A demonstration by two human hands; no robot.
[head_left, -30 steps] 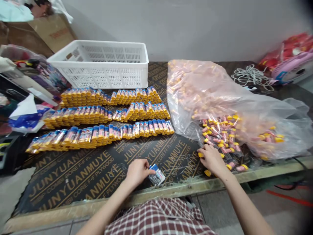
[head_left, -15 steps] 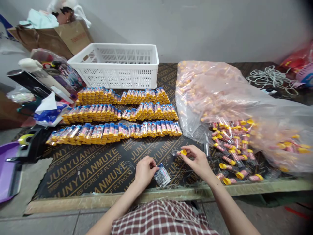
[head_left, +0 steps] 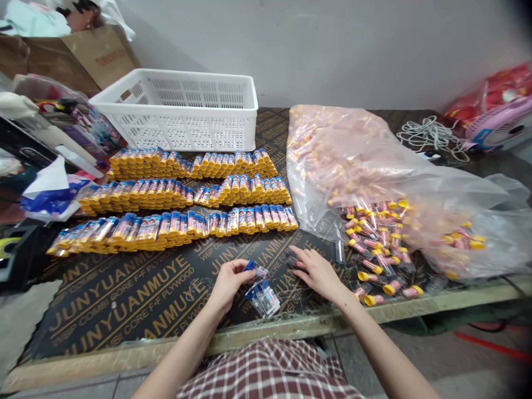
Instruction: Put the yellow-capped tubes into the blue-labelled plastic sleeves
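My left hand point(head_left: 228, 284) pinches a small clear printed sleeve point(head_left: 260, 271) with a blue end, held just above the table. Below it, a little stack of similar flat sleeves point(head_left: 263, 299) lies near the table's front edge. My right hand point(head_left: 319, 272) has its fingers around a small clear tube point(head_left: 296, 262) with red-and-pink contents; the fingers hide its cap end. To the right of that hand, loose yellow-capped tubes point(head_left: 374, 269) spill in a heap from a large clear plastic bag point(head_left: 353, 144).
Behind my hands, rows of finished-looking sleeved tubes point(head_left: 183, 224) with yellow ends are stacked. A white plastic basket point(head_left: 178, 124) stands behind them. White cord point(head_left: 430, 136) and a pink fan point(head_left: 496, 124) are at the back right; a blue packet point(head_left: 54, 197) is at left.
My left hand has lifted one sleeve off the stack. My right hand has turned the tube, so its yellow cap no longer shows. The view has shifted rightward.
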